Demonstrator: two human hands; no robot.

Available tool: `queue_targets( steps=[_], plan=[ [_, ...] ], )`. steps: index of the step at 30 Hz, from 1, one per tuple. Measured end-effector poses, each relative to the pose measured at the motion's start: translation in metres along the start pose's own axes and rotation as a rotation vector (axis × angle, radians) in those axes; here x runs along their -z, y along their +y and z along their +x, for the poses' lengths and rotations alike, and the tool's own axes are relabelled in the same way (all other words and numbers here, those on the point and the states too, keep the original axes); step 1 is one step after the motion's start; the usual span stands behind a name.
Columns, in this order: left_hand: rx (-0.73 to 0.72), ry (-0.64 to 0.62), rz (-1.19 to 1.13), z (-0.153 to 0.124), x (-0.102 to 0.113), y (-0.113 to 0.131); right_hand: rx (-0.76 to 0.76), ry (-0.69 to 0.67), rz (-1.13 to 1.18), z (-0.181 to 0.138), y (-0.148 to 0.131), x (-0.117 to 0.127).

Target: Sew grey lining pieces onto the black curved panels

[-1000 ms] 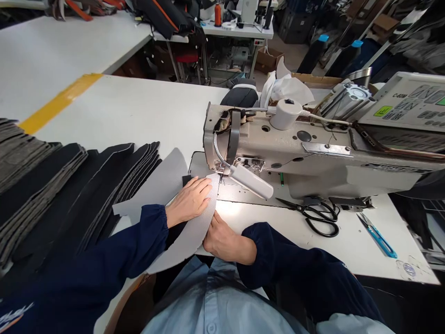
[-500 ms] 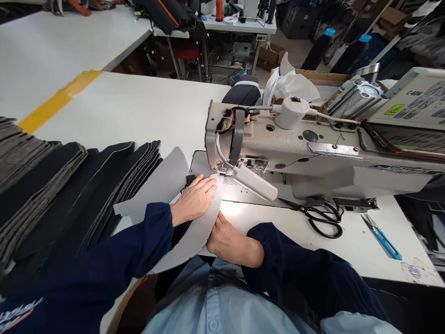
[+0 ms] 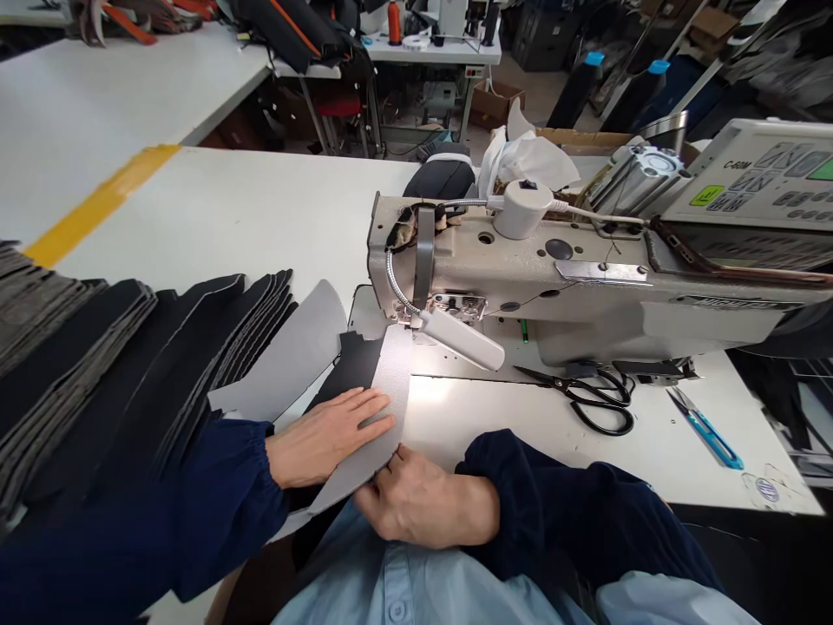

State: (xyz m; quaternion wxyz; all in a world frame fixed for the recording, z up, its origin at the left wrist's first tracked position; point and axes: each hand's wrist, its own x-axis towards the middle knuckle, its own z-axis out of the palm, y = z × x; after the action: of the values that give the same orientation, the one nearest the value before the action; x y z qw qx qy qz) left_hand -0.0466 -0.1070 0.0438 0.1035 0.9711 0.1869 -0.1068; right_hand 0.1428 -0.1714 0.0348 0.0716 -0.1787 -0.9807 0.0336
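Two grey panels and a black piece make up the work. A curved, fine-textured grey fabric panel point(image 3: 383, 408) reaches from just under the presser foot point(image 3: 411, 323) of the sewing machine point(image 3: 521, 295) toward the person's body. A black fabric piece point(image 3: 355, 369) shows beside it, with a smooth grey panel point(image 3: 292, 356) further left. The left grip point(image 3: 329, 438) lies open and flat on the textured panel, fingers extended, pressing rather than clenching; that pressure seems meant to keep the layers flat and lined up. The right grip point(image 3: 416, 499) rests against the panel's near edge, and whether its fingers close on that edge I cannot tell. Both grips sit on the near side of the needle area, so the panel's far end lies beyond them, lit by a gooseneck lamp point(image 3: 462, 338). To the right, black-handled scissors point(image 3: 589, 399) and blue-handled thread snips point(image 3: 706, 438) lie on the counter point(image 3: 227, 208), while stacks of black cut pieces point(image 3: 110, 330) cover its left side.
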Motion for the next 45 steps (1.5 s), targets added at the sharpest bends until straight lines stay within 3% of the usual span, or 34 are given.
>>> queue_targets(
  steps=[6, 14, 27, 30, 34, 40, 45],
  plan=[
    [0.077, 0.049, 0.104, 0.009, -0.012, -0.013, -0.047, -0.084, 0.028, 0.004, 0.008, -0.006],
    [0.140, 0.010, 0.148, 0.026, -0.002, -0.031, -0.148, -0.167, 0.024, 0.008, 0.025, -0.017],
    [0.203, 0.060, 0.159, 0.058, 0.007, -0.065, -0.264, -0.060, -0.029, 0.008, 0.066, -0.039],
    [0.202, 0.054, 0.158, 0.061, 0.018, -0.065, -0.282, -0.033, -0.039, 0.007, 0.076, -0.045],
    [0.085, 0.028, 0.109, 0.052, 0.028, -0.054, -0.316, 0.005, -0.023, 0.007, 0.081, -0.046],
    [0.141, -0.004, 0.090, 0.041, 0.016, -0.045, -0.296, -0.006, 0.043, 0.008, 0.072, -0.038],
    [0.208, 0.069, 0.130, 0.051, 0.006, -0.048, -0.291, 0.004, -0.042, 0.008, 0.074, -0.042]
  ],
)
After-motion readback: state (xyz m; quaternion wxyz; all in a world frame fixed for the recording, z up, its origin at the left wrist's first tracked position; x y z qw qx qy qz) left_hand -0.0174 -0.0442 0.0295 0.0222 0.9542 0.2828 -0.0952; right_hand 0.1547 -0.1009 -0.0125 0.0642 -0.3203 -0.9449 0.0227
